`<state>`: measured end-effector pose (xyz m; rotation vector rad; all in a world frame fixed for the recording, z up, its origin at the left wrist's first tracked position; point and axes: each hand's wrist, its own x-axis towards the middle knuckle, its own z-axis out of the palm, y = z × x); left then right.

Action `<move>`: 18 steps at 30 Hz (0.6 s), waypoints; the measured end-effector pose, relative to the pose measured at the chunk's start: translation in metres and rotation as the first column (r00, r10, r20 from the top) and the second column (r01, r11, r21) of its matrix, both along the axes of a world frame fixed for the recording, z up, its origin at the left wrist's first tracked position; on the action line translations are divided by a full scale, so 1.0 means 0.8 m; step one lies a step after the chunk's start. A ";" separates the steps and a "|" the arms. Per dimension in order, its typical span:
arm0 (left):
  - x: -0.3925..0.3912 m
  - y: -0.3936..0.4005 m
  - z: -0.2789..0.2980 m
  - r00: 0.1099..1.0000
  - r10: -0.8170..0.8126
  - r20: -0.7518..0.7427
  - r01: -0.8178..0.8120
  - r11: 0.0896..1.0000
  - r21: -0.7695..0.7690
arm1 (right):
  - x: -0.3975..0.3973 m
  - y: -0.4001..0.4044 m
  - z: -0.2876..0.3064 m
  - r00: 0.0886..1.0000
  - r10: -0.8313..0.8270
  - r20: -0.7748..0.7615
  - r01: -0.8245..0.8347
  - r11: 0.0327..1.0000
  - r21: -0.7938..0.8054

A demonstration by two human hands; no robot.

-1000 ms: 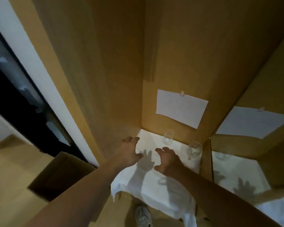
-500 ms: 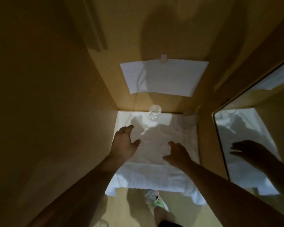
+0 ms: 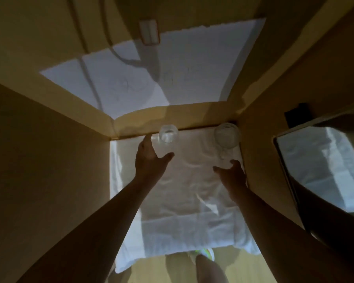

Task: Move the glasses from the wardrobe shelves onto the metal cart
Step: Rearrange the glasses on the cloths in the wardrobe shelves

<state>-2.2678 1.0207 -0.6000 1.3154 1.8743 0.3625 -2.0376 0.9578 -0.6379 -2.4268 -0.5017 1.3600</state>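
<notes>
Two clear glasses stand at the back of a wardrobe shelf covered with a white cloth (image 3: pixel 184 201). The smaller glass (image 3: pixel 168 134) is at the back left, and my left hand (image 3: pixel 150 158) reaches up beside it, fingers and thumb spread open around its near side without closing on it. A larger stemmed glass (image 3: pixel 226 137) stands in the back right corner. My right hand (image 3: pixel 232 173) is open just below its base, fingers spread. The metal cart is out of view.
Wooden wardrobe walls close in on the left, back and right. A white paper sheet (image 3: pixel 161 74) is taped to the back wall. A mirror (image 3: pixel 323 166) on the right side reflects the cloth and my arm. My shoe (image 3: pixel 204 254) shows below the shelf.
I have leaned deeper into the wardrobe. Both hands have moved forward over the cloth, from mid-shelf to right beside the two glasses at the back.
</notes>
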 end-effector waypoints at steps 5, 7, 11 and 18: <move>0.011 0.027 -0.047 1.000 0.005 -0.020 -0.004 1.000 0.014 | 0.001 0.024 -0.045 0.962 -0.237 -0.135 0.245 0.968 0.046; 0.011 0.036 -0.063 1.000 0.003 0.019 -0.004 1.000 0.025 | 0.001 0.026 -0.059 0.937 -0.277 -0.211 0.298 0.952 0.074; 0.023 0.050 -0.079 0.995 0.031 0.096 -0.037 0.997 0.061 | 0.001 0.028 -0.069 0.901 -0.294 -0.321 0.335 0.939 0.081; 0.030 0.024 -0.064 0.994 0.024 0.110 -0.036 0.993 0.110 | -0.016 0.009 -0.062 0.871 -0.337 -0.357 0.375 0.926 0.042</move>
